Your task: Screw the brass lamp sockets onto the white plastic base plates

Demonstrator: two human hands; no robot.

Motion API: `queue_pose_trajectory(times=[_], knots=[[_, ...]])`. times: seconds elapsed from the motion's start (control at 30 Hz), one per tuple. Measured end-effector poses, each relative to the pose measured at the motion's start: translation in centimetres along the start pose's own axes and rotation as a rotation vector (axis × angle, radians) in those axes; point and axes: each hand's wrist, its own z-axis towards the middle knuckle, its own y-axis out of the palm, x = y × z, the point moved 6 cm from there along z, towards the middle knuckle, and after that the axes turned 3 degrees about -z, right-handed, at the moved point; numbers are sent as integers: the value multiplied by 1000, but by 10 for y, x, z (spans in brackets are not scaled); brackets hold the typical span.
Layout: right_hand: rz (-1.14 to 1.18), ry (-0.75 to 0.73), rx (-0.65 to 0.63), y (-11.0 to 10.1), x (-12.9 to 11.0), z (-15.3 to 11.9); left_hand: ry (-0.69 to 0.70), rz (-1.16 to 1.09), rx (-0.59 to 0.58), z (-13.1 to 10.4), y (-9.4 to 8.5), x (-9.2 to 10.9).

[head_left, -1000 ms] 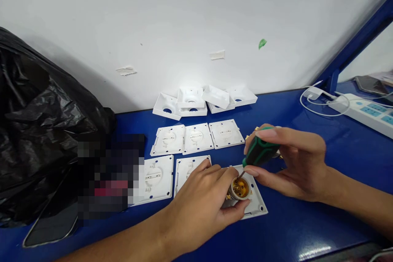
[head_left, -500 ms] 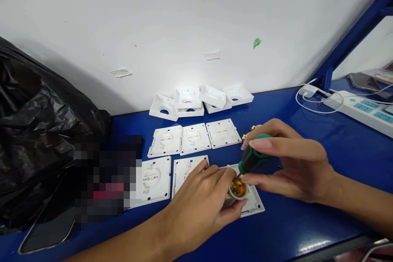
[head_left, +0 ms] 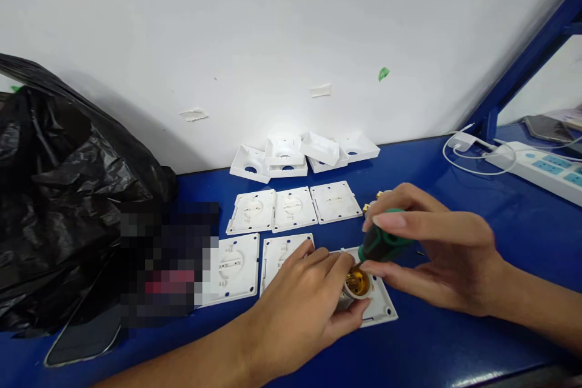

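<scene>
Lamp socket [head_left: 360, 286]: view's five o'clock, above white plate [head_left: 382, 303]. Left hand [head_left: 311, 297]: wrapped round socket from nine o'clock, seemingly steadying it, mouth left exposed. Right hand [head_left: 422, 248]: fingertips pinching screwdriver [head_left: 384, 244] at socket's one o'clock, shaft slanted inward, apparently for fine control.

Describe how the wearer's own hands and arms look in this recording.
Left hand and right hand are both ungloved. The left forearm and right forearm are bare as far as they show: no sleeve, watch, bracelet or ring visible.

White plates [head_left: 381, 298] on blue table [head_left: 418, 163]
</scene>
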Motion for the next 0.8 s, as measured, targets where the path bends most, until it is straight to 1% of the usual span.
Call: queue_pose_trajectory(times=[0.07,0.13,0.2,0.33,0.53,0.67,0.73,0.8], knots=[[-41,-19,60,-2,-1,-2,-12,-3,-11,-1,0,-1],[-60,-50,74,-3,-3,-2,-17,-15,-18,-1,0,-1],[-58,-53,36,-2,-3,-2,-9,-10,-9,-2,0,0],[-43,-11,-58,1,1,-1,20,25,19,-2,-1,3],[-28,8,-13,0,4,-3,37,35,42,-1,-1,2],[-92,-45,44,-5,-3,-1,12,4,7,-1,0,1],[-121,-56,27,-4,-5,1,-3,-11,-10,0,1,0],[-129,-48,-32,-2,-5,1,-6,-22,-9,1,0,0]])
